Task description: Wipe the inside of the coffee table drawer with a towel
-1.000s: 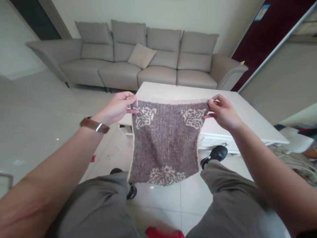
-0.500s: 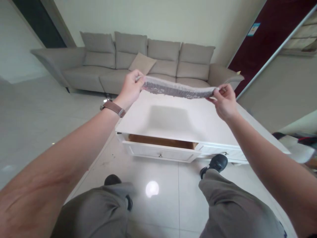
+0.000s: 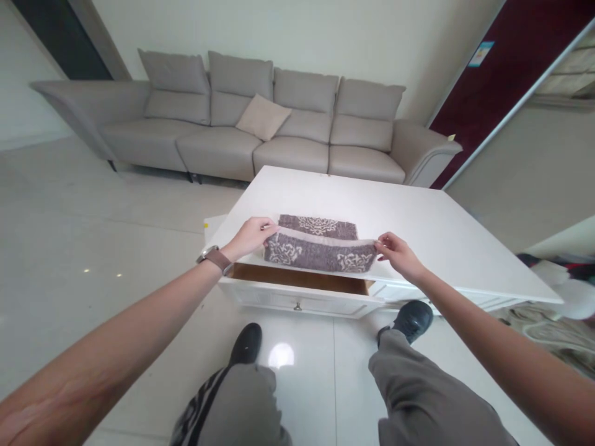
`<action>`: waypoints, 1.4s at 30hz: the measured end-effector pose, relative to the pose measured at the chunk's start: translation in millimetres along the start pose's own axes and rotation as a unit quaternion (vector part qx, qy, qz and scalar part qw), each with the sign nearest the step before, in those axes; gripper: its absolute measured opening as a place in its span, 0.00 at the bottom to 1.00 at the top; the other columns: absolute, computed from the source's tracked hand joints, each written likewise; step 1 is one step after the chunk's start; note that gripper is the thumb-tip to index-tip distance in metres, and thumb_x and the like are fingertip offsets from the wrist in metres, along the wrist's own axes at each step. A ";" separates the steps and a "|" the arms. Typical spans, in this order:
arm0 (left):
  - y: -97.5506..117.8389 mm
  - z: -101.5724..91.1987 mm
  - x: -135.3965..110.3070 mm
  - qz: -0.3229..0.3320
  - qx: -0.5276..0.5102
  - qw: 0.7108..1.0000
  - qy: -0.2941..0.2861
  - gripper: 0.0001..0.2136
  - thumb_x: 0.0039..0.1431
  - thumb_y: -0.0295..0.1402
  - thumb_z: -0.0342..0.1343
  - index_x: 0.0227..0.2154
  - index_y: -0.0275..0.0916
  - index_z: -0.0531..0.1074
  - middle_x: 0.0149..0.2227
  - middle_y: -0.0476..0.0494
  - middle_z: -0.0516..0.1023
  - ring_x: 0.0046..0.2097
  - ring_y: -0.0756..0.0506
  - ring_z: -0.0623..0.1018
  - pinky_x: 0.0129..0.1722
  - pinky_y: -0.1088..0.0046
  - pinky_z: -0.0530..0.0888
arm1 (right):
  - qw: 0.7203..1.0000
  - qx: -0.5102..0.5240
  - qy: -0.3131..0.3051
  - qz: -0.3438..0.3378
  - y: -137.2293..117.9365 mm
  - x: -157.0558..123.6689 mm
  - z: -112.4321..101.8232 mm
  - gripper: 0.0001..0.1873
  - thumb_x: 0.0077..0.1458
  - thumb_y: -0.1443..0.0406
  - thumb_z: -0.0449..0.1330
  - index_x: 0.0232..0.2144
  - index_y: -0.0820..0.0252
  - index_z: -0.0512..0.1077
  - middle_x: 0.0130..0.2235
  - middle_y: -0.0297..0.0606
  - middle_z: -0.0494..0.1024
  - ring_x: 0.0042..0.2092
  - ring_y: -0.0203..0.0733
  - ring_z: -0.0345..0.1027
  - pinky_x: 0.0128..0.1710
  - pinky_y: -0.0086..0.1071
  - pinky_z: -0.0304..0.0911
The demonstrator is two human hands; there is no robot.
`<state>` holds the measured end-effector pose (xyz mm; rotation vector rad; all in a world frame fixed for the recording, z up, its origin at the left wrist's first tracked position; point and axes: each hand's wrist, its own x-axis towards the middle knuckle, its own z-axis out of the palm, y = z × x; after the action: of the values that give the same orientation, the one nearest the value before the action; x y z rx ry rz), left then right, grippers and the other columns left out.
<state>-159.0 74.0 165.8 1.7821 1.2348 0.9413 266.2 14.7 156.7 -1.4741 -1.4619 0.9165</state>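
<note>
A purple-grey towel [image 3: 320, 255] with pale floral patterns and a light border is stretched between my hands, its far part resting on the white low table [image 3: 409, 217]. My left hand [image 3: 253, 236] pinches the border at its left corner. At the right corner, the fingers of my right hand [image 3: 397, 253] are closed on the same border. The near part of the towel hangs toward the table's front edge, just above an open drawer [image 3: 297, 294] that shows a bare wooden inside.
Behind the table stands a long grey sofa [image 3: 297, 148] with a beige cushion [image 3: 263, 118]. Dark red panel [image 3: 465, 87] at the right. Cloth items [image 3: 548, 328] are piled at the lower right. My shoes [image 3: 411, 319] are on the tiled floor close to the drawer.
Both hands have come down and nearer with the towel. It was held raised as a narrow strip; now its patterned face shows, partly laid on the table.
</note>
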 end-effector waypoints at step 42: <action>-46.9 63.6 13.0 -0.020 0.117 0.992 0.045 0.16 0.56 0.31 0.60 0.49 0.41 0.75 0.48 0.41 0.68 0.45 0.42 0.79 0.58 0.60 0.75 | 0.964 0.054 0.194 0.175 13.9 69.8 18.0 0.17 0.33 0.63 0.69 0.27 0.54 0.67 0.27 0.33 0.74 0.32 0.42 0.69 0.27 0.35 0.71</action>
<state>-118.1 86.9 98.1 1.9037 1.4836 0.8927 258.3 86.1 141.4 -1.7449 -0.8707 0.8350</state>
